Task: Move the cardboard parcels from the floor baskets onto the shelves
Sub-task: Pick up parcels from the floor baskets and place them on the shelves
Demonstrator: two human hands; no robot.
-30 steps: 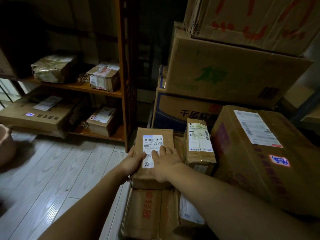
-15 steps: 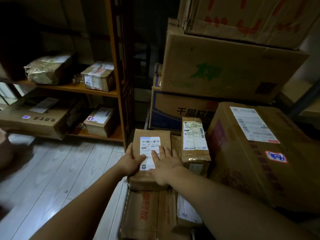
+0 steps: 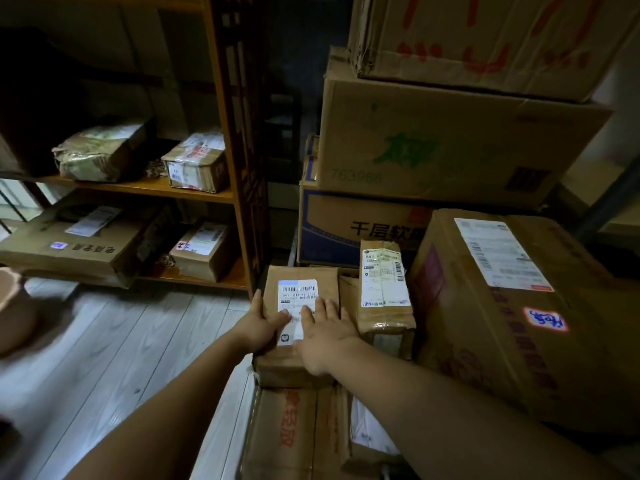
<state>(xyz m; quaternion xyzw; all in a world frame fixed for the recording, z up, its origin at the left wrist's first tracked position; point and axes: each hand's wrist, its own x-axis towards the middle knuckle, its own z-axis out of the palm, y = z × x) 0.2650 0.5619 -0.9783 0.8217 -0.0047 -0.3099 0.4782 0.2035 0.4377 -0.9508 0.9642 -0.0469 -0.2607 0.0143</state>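
Note:
A brown cardboard parcel (image 3: 308, 278) with a white barcode label lies on top of other boxes in the floor basket. My left hand (image 3: 259, 323) clasps its left edge, thumb across the label. My right hand (image 3: 325, 332) rests flat on its top, fingers spread over the label's right side. Beside it stands a narrower taped parcel (image 3: 384, 289) with its own label. The wooden shelf unit (image 3: 194, 194) at the left holds several parcels on two levels.
A large carton (image 3: 512, 306) with a white label sits close on the right. Big cartons (image 3: 450, 143) are stacked behind the basket. More boxes (image 3: 287, 427) lie under the parcel. Pale plank floor (image 3: 121, 341) spreads to the left, with a blurred brown object (image 3: 14, 306) at its edge.
Both hands have stayed on the labelled parcel; the left hand has slid to its left edge and the fingers of the right hand have spread a little. The view has shifted slightly.

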